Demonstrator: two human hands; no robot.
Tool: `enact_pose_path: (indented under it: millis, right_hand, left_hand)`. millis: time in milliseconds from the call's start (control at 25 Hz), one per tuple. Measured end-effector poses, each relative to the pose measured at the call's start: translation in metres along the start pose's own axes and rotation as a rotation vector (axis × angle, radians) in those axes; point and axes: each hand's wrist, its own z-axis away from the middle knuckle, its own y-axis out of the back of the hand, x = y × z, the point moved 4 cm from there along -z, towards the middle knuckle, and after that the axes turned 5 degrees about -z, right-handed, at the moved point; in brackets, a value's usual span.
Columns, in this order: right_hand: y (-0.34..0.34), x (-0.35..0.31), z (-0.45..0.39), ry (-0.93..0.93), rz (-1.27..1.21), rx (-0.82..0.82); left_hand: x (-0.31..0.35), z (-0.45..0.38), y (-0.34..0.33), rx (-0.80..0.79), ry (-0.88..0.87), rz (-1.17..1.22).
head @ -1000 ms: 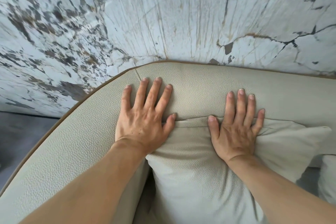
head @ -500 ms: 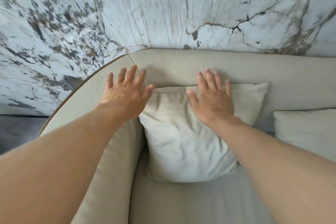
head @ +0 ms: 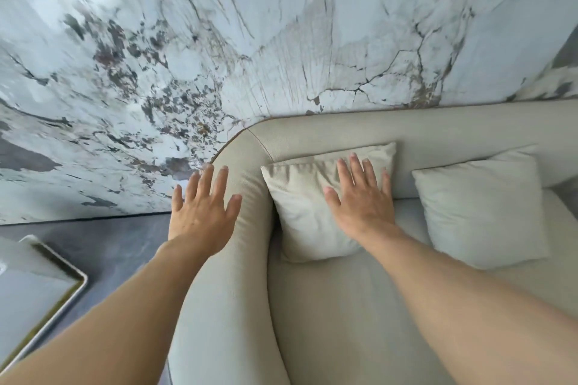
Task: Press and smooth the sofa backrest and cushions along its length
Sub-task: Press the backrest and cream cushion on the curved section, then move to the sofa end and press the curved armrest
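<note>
Right hand (head: 362,200) lies flat on creased beige cushion (head: 300,206).

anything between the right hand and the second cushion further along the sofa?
Nothing visible. The right hand lies flat on the first cushion; only a bare strip of seat separates it from the second cushion.

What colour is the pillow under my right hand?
Pale beige pillow, matching the sofa; head view.
</note>
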Motion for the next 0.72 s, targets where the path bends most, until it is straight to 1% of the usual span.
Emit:
enact_pose_path:
  millis: [120, 240, 360, 480, 720]
  right_hand:
    - [0.021, -0.006, 0.042, -0.052, -0.013, 0.021]
    - [0.037, 0.004, 0.067, -0.111, -0.033, 0.051]
    - [0.046, 0.019, 0.076, -0.155, -0.051, 0.064]
    - [0.048, 0.030, 0.086, -0.178, -0.075, 0.034]
    - [0.043, 0.021, 0.092, -0.213, -0.135, 0.016]
  left_hand:
    - [-0.002, 0.024, 0.019, -0.006, -0.075, -0.031]
    - [0.014, 0.032, 0.034, 0.008, -0.128, -0.031]
    - [0.037, 0.039, 0.039, -0.008, -0.177, -0.057]
    - [0.051, 0.045, 0.049, 0.006, -0.211, -0.097]
    - [0.038, 0.032, 0.071, 0.047, -0.220, -0.101]
